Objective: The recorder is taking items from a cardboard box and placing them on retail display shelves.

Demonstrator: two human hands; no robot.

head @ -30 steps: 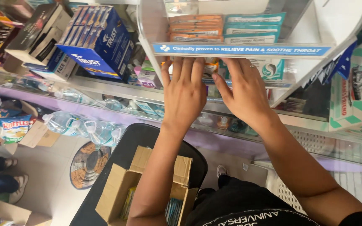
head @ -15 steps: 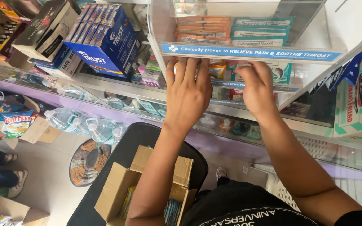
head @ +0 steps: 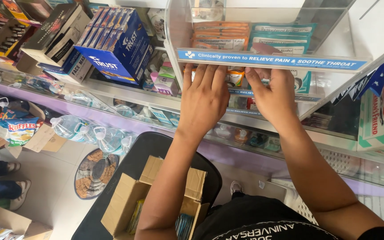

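Both my hands reach into the lower tier of a clear acrylic display rack (head: pixel 174 40) on a shop counter. My left hand (head: pixel 204 100) lies flat, fingers together, its fingertips under the rack's blue label strip (head: pixel 272 60) beside small orange packets (head: pixel 235 78). My right hand (head: pixel 273 95) curls its fingers in among teal sachets (head: pixel 304 80) on the same tier; whether it grips one is hidden. The upper tier holds orange sachets (head: pixel 221 35) and teal sachets (head: pixel 281 42).
An open cardboard box (head: pixel 154 200) with packets inside rests on a black stool (head: pixel 152 151) below me. Blue boxes (head: pixel 114 42) and dark cartons (head: pixel 54 33) stand on the glass counter at left. Water jugs (head: pixel 90 131) and a snack bag (head: pixel 18 130) sit on the floor.
Both hands have stayed in the lower tier. The left hand's fingers have closed together and the right hand has curled further into the sachets; the view shifted slightly.
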